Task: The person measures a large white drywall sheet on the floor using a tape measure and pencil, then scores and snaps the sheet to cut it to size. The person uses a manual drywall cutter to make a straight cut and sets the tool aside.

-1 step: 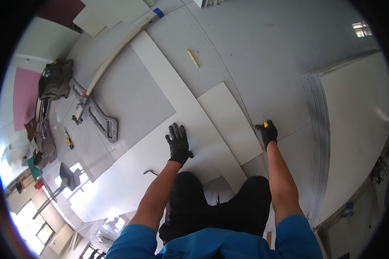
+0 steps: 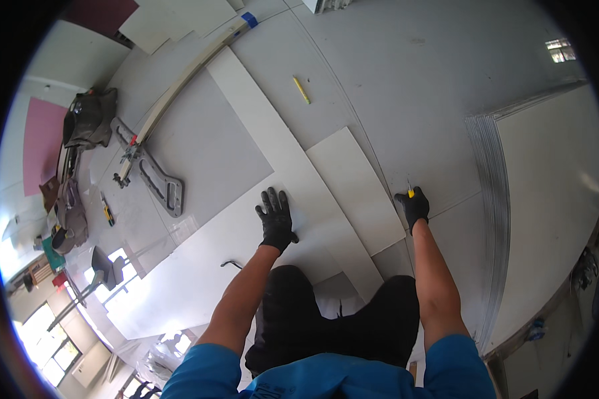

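Observation:
My left hand (image 2: 275, 219), in a black glove, lies flat with its fingers spread on a large white panel (image 2: 199, 266). My right hand (image 2: 414, 207), gloved too, is closed round a yellow utility knife (image 2: 411, 193); its thin tip points away from me, and the glove hides most of the handle. This fist rests just right of a smaller white rectangular piece (image 2: 353, 186). Between that piece and the large panel, a long white strip (image 2: 293, 149) runs diagonally from far left to near right.
A yellow marker (image 2: 301, 90) lies beyond the strip. Leftward are a long metal rail (image 2: 186, 76), a grey slotted frame tool (image 2: 163, 185), another cutter knife (image 2: 106, 211) and dark bags (image 2: 90, 120). A tall stack of white sheets (image 2: 552, 186) stands to the right.
The whole view has shifted very slightly. Both hands keep their places on and beside the panels, and the right hand still grips the utility knife.

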The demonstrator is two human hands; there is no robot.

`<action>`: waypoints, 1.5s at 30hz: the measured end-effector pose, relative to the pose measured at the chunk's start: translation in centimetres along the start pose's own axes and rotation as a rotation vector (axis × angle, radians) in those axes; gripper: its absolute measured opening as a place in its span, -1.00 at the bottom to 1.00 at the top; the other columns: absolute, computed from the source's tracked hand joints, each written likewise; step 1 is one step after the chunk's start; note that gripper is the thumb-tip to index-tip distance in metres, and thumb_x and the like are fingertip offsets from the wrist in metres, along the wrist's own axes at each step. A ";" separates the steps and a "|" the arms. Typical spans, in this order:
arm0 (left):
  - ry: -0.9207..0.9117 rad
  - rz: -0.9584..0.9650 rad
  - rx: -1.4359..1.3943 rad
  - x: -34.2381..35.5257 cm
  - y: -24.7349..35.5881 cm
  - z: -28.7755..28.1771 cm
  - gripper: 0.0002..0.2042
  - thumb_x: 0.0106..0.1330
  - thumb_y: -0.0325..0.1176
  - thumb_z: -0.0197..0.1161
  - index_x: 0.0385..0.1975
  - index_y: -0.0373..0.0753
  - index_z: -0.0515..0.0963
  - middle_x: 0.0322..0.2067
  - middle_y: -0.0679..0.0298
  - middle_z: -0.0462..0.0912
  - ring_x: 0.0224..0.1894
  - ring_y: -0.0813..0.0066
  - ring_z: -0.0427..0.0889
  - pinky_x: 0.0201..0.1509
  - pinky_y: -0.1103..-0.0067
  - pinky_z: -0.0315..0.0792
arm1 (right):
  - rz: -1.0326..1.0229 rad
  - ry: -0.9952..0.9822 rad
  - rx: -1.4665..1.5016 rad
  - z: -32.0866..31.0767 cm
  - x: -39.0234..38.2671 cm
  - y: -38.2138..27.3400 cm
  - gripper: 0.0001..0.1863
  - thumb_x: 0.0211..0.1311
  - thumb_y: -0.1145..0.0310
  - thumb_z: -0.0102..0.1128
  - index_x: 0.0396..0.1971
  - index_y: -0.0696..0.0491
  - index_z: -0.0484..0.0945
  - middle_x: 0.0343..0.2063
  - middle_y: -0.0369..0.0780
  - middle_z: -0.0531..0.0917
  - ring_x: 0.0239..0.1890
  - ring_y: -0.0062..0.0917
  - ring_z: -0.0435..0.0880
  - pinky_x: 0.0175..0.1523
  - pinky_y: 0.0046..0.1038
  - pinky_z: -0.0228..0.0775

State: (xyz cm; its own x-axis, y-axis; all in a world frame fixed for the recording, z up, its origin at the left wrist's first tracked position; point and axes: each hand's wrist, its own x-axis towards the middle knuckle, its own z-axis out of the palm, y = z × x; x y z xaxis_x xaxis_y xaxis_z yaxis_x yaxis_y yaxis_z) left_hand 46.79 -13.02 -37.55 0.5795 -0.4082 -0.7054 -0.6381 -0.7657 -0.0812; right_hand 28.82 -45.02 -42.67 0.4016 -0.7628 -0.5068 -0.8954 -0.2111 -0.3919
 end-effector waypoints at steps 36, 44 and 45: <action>-0.468 0.610 -1.979 -15.4 12.2 13.6 -0.45 0.33 -0.19 0.15 0.26 -0.20 0.16 -0.08 0.40 0.53 -0.09 0.46 0.54 0.03 0.42 0.43 | -0.324 -0.213 0.216 -3.1 -24.2 16.8 -0.68 0.10 0.12 0.31 -0.46 0.05 0.46 -0.62 -0.35 0.47 -0.54 -0.66 0.39 -0.41 -0.50 0.27; 0.002 0.621 -1.564 -15.2 2.1 14.1 -0.53 0.22 -0.19 0.29 0.06 -0.30 0.41 -0.43 0.35 0.64 -0.45 0.66 0.52 -0.41 0.66 0.41 | -0.317 0.146 -0.022 -22.5 -23.4 13.3 -0.76 0.08 0.25 0.33 -0.47 0.10 0.52 -0.60 -0.36 0.50 -0.52 -0.63 0.40 -0.36 -0.49 0.30; 0.201 0.588 -1.386 -15.1 -0.5 15.4 -0.50 0.20 -0.15 0.31 0.04 -0.33 0.41 -0.49 0.29 0.61 -0.48 0.62 0.53 -0.41 0.63 0.44 | -0.322 0.159 0.022 -22.5 -24.6 14.0 -0.75 0.07 0.23 0.33 -0.48 0.10 0.51 -0.62 -0.35 0.49 -0.53 -0.61 0.40 -0.38 -0.46 0.29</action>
State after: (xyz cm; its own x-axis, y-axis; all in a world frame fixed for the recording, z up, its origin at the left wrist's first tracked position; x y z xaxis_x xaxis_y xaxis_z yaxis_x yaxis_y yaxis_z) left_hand 30.57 1.11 -37.72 0.5505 -0.7840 -0.2870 0.1036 -0.2770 0.9553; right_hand 2.03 -42.97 -18.38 0.6260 -0.7451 -0.2299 -0.7229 -0.4440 -0.5295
